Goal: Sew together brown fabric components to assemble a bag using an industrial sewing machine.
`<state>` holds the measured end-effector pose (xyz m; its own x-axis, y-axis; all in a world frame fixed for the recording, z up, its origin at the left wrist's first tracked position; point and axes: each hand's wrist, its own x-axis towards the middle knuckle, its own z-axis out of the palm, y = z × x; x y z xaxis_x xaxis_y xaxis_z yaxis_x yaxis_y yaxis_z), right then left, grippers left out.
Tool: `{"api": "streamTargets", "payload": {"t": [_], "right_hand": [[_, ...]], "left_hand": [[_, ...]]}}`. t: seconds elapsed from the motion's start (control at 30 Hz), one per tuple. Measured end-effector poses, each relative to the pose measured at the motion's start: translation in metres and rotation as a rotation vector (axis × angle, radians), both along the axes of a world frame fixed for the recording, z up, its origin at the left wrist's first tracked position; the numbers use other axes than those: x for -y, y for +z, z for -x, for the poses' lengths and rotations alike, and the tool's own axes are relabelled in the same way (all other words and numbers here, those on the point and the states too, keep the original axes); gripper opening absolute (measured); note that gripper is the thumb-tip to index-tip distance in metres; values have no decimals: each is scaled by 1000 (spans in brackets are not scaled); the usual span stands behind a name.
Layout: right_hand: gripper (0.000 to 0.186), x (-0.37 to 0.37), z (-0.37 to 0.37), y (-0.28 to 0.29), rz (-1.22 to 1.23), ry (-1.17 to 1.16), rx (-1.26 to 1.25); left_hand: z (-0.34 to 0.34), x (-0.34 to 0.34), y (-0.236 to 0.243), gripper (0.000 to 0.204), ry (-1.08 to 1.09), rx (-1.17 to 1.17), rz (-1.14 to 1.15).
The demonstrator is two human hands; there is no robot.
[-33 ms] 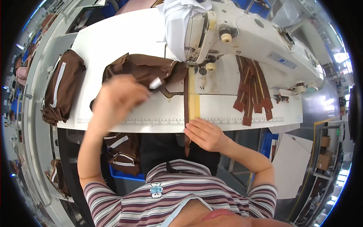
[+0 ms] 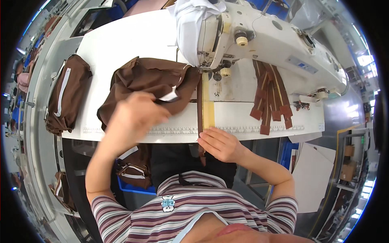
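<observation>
Head view had a brown zipper strip [image 2: 199, 109] running straight down from under the presser foot of a white sewing machine [image 2: 263, 30], its tail hanging off the bench [image 2: 117, 36] at the front edge. Right hand [image 2: 220, 144] had its fingertips down on that strip, right by the edge. Thumb was hidden, so I couldn't tell if that grip was pinching it or just pressing it flat. A yellow strip [image 2: 208, 109] lay just right of the zipper.

Left of it was a rumpled piece of brown fabric [image 2: 139, 77], with its upper right corner reaching in by the needle area. Left hand [image 2: 142, 115] was over the fabric's lower part, pretty blurred, fingers kinda bent. Honestly couldn't tell if its grip was open or closed, or whether it had hold of the white tag [image 2: 169, 95] just above the fingers.

Farther out, a ruler scale [image 2: 259, 129] ran along the front of the bench, a fan of brown zipper pieces [image 2: 265, 95] lay off to the right, and a brown bundle [image 2: 71, 93] with a white stripe sat at the left end. Below was a blue bin [image 2: 135, 189] with more brown pieces [image 2: 133, 174].
</observation>
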<state>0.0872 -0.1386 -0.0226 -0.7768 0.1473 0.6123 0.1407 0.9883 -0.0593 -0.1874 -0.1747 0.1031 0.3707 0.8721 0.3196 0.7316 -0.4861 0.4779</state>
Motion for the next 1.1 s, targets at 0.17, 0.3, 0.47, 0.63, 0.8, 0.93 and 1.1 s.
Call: {"api": "streamTargets", "payload": {"t": [0.17, 0.3, 0.47, 0.63, 0.8, 0.93, 1.1], "right_hand": [[26, 1, 0, -1, 7, 82, 1], [25, -1, -1, 1, 0, 81, 15], [23, -4, -5, 8, -19, 95, 3], [23, -9, -11, 14, -9, 117, 73], [21, -13, -11, 21, -25, 147, 112], [21, -19, -8, 26, -73, 153, 151], [20, -23, -6, 26, -90, 144, 199]], "left_hand": [[-28, 26, -37, 8, -99, 58, 113], [-15, 12, -24, 9, -54, 167, 275], [42, -47, 46, 5, 606, 335, 245], [-30, 8, -10, 15, -189, 7, -116], [-55, 43, -79, 25, -167, 16, 21], [-54, 35, -74, 29, -188, 44, 7], [-50, 24, -77, 30, -276, 63, 82]]}}
